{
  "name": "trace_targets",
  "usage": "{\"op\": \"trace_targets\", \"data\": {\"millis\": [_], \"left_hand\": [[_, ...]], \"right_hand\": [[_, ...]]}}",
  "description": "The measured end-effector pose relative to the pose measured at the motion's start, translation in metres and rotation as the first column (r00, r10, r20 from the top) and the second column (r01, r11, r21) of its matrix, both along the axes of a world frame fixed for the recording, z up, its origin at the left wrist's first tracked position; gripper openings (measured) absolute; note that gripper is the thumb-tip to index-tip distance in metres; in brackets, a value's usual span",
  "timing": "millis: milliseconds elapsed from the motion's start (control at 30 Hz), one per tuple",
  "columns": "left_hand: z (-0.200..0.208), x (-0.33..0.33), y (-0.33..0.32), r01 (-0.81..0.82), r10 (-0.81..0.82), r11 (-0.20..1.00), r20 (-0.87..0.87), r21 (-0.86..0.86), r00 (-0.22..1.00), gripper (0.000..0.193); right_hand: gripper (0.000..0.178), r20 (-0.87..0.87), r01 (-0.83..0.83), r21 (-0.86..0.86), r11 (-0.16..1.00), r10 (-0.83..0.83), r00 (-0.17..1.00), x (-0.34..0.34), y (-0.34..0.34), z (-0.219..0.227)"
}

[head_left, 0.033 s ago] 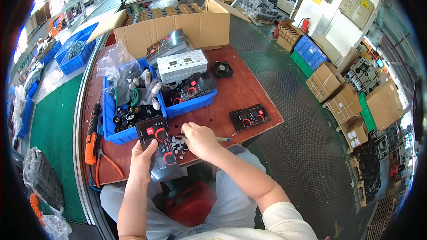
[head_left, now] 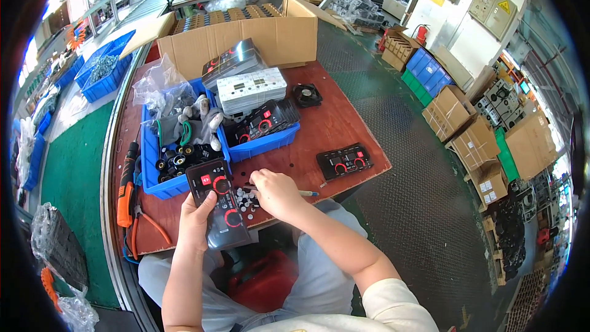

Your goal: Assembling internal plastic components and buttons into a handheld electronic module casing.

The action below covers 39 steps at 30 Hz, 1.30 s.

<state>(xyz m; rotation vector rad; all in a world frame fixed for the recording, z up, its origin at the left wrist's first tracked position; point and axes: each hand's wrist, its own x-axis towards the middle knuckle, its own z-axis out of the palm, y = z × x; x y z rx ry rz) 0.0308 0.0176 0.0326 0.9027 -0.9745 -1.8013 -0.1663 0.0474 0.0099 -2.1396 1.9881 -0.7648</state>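
Observation:
My left hand (head_left: 195,224) grips a dark flat panel (head_left: 219,206) with red rings and a red square, thumb on its face. Beside the panel, small grey-and-white round caps (head_left: 245,200) lie loose on the table. Over them my right hand (head_left: 275,192) is closed in a pinch, with something thin and dark at its fingertips. A slim pen-like stick (head_left: 310,193) with a blue end sticks out from under that hand; whether the fingers hold it is hidden. A similar black panel (head_left: 345,162) lies toward the table's right corner.
A blue bin (head_left: 167,189) holds black knobs and gloves. The adjoining blue bin (head_left: 264,146) holds more panels, with white panels (head_left: 252,91) stacked above. A small black fan (head_left: 306,94), an orange electric screwdriver (head_left: 125,200) and pliers (head_left: 153,226) lie on the red table (head_left: 335,117).
The panel in my left hand has shifted very slightly. My right hand stays almost in the same place.

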Motion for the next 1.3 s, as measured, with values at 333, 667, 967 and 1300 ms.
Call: {"op": "trace_targets", "data": {"millis": [333, 667, 967, 1300], "left_hand": [[0.007, -0.001, -0.004, -0.069, 0.069, 0.998, 0.028, 0.001, 0.997, 0.024], [0.001, -0.032, -0.01, 0.066, -0.064, 0.998, -0.079, 0.018, 0.995, 0.029], [-0.014, -0.028, 0.002, 0.28, -0.281, 0.959, 0.031, 0.048, 0.959, 0.025], [-0.016, -0.026, -0.003, 0.194, -0.194, 0.981, 0.022, 0.021, 0.981, 0.023]], "right_hand": [[0.003, 0.136, -0.016, -0.051, 0.999, 0.023, 0.99, 0.004, -0.008, -0.003], [0.016, 0.865, -0.321, 0.179, 0.93, 0.006, 0.502, -0.009, 0.0, 0.018], [0.023, 0.653, -0.111, 0.09, 0.99, 0.025, 0.757, -0.016, 0.007, 0.032], [0.019, 0.654, -0.094, -0.173, 0.981, 0.185, 0.733, -0.033, 0.006, 0.015]]}}
